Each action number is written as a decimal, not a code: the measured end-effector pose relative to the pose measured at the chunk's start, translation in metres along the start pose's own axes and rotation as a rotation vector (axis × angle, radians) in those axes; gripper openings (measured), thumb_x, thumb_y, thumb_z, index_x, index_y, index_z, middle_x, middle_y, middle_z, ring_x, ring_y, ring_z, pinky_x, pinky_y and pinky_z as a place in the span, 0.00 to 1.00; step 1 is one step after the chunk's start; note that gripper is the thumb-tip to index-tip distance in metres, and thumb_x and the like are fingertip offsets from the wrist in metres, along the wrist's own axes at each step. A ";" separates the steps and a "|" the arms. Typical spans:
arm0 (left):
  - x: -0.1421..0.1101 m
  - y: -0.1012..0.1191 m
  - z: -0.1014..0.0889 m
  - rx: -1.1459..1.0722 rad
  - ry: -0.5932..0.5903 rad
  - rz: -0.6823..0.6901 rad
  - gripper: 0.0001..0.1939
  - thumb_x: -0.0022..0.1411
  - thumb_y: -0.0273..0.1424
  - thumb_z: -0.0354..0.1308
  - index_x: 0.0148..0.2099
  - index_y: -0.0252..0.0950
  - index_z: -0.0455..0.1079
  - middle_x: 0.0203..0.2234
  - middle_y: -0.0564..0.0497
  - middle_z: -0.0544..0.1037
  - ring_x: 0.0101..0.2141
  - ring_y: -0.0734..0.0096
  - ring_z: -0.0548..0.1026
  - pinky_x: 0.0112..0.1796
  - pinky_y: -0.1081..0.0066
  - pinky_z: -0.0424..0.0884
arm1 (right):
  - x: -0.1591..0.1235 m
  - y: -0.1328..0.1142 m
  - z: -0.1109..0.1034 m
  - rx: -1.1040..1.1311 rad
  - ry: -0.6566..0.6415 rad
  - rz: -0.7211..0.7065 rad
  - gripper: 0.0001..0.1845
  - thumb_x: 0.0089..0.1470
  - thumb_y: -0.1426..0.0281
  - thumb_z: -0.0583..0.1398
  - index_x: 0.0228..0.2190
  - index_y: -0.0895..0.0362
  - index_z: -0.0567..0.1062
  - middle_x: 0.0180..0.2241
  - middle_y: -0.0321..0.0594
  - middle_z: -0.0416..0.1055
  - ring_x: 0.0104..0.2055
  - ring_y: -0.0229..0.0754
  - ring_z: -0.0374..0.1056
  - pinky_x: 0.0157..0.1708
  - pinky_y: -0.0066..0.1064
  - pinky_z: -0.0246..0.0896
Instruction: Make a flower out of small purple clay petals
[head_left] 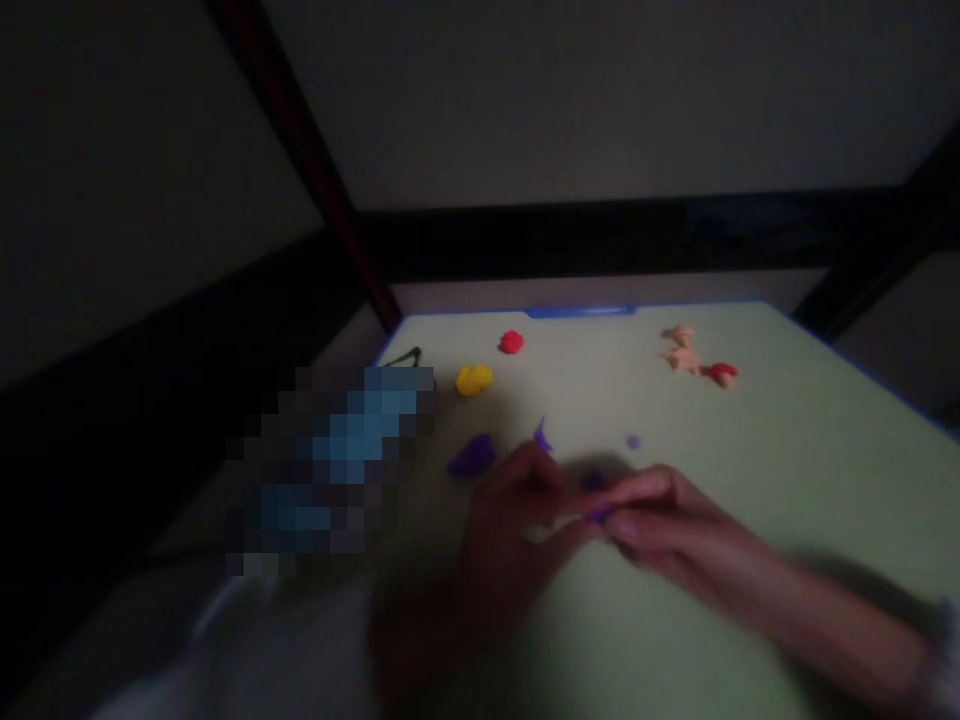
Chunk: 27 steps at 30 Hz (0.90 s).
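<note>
Over the near half of the table (825, 480), toward its middle, the left hand (517, 520) and right hand (675, 520) met at their fingertips around a small purple piece (600, 513), each with thumb and forefinger pinched nearly together on it; its shape was mostly hidden. Just behind the fingers lay a dark purple bit (594, 481), and a thin purple sliver (543, 436) stood close beyond the left knuckles. A larger purple lump (472, 457) sat toward the left edge, with a yellow lump (474, 380) past it and a red lump (511, 342) near the far edge. Toward the far right corner lay peach pieces (681, 360) and a red-and-peach piece (723, 375). The stuff looked soft, like modelling clay, so too hard a pinch could have flattened or torn the small piece, and uneven pulling between the two grips could have stretched it. The left knuckles, so near the sliver, might have knocked or bent it, and the dim light made misjudging either likelier.
</note>
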<state>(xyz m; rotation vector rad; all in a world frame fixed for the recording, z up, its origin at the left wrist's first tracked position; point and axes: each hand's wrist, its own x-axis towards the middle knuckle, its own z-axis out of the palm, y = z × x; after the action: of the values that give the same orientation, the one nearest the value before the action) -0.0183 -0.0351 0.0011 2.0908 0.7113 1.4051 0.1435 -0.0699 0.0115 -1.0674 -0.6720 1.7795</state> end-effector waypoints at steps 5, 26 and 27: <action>0.001 0.000 0.001 -0.022 -0.009 -0.034 0.10 0.49 0.35 0.65 0.36 0.41 0.77 0.23 0.54 0.66 0.20 0.79 0.63 0.18 0.77 0.61 | 0.002 0.000 -0.002 -0.012 -0.018 -0.033 0.09 0.28 0.68 0.72 0.18 0.52 0.79 0.15 0.31 0.71 0.17 0.25 0.57 0.16 0.18 0.46; 0.001 0.004 0.001 0.003 -0.086 -0.062 0.12 0.56 0.28 0.57 0.21 0.36 0.68 0.19 0.57 0.60 0.19 0.81 0.59 0.18 0.77 0.57 | 0.004 0.000 -0.002 -0.096 -0.027 0.005 0.09 0.27 0.68 0.72 0.17 0.55 0.78 0.16 0.31 0.71 0.14 0.24 0.49 0.14 0.21 0.38; 0.001 0.004 0.001 -0.004 -0.078 -0.045 0.13 0.56 0.28 0.58 0.20 0.36 0.68 0.20 0.57 0.60 0.19 0.82 0.59 0.17 0.77 0.56 | 0.003 0.000 -0.002 -0.095 -0.038 0.008 0.10 0.28 0.67 0.72 0.16 0.55 0.77 0.16 0.31 0.71 0.14 0.24 0.49 0.14 0.21 0.38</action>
<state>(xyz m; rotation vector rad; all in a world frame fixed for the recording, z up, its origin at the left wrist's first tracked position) -0.0164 -0.0373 0.0044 2.1017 0.7187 1.2921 0.1449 -0.0669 0.0092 -1.1027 -0.7838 1.7934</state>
